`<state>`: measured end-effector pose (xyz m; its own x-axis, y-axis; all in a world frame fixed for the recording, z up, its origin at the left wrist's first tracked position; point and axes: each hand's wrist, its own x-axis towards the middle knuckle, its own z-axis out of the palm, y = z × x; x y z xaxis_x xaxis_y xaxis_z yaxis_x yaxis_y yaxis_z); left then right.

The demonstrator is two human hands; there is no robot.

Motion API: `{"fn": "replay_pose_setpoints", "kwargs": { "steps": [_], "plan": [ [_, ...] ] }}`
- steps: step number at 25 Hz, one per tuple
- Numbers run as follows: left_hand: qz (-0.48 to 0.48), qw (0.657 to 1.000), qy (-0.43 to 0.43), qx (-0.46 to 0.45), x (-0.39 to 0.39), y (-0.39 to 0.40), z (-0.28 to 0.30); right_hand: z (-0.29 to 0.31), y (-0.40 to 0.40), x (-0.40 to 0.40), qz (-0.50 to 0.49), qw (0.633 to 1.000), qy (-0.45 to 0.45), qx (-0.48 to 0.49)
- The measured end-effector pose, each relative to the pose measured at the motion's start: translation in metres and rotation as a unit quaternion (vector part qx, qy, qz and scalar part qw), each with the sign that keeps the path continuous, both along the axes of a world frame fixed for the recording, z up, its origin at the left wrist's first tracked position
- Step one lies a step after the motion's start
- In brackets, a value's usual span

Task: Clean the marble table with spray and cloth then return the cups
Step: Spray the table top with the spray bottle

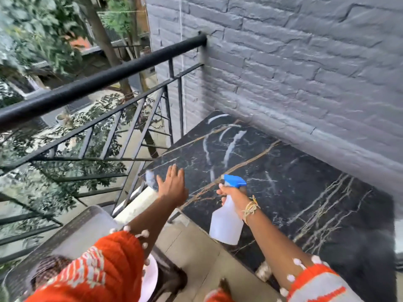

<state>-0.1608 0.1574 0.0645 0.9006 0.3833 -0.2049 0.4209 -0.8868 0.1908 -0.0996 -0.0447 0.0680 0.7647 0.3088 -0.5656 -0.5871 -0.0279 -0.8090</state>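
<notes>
The black marble table (283, 171), veined in white and gold, stands in the corner against the grey brick wall. My right hand (234, 195) grips a clear spray bottle (226, 223) with a blue trigger head, held over the table's near edge and pointing left. My left hand (172, 186) hovers flat, fingers spread, above the table's left corner and holds nothing. No cloth is visible. Something white and round (150, 277) shows below my left sleeve, mostly hidden; I cannot tell whether it is a cup.
A black metal railing (98, 83) runs along the left with a drop to a yard and trees behind it. A grey perforated metal chair (72, 232) stands at the lower left. The brick wall (305, 73) closes off the table's far and right sides.
</notes>
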Motion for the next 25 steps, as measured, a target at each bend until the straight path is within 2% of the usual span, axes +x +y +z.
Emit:
{"fn": "replay_pose_setpoints", "kwargs": {
  "steps": [4, 8, 12, 18, 25],
  "plan": [
    [0.083, 0.992, 0.051, -0.085, 0.052, -0.035, -0.023, -0.001, -0.044, 0.049, -0.028, 1.000, -0.003, -0.011],
    [0.175, 0.962, 0.127, -0.164, 0.083, -0.064, -0.036, -0.007, -0.066, 0.082, -0.070, 0.996, -0.031, -0.041],
    [0.163, 0.966, 0.138, -0.144, 0.109, -0.076, -0.038, -0.014, -0.069, 0.103, -0.097, 0.993, -0.039, -0.056],
    [0.154, 0.971, 0.137, -0.118, 0.147, -0.053, -0.047, -0.019, -0.054, 0.134, -0.102, 0.994, -0.016, -0.047],
    [0.128, 0.976, 0.142, -0.103, 0.200, -0.024, -0.056, -0.024, -0.013, 0.185, -0.111, 0.989, -0.040, -0.083]
  ]
}}
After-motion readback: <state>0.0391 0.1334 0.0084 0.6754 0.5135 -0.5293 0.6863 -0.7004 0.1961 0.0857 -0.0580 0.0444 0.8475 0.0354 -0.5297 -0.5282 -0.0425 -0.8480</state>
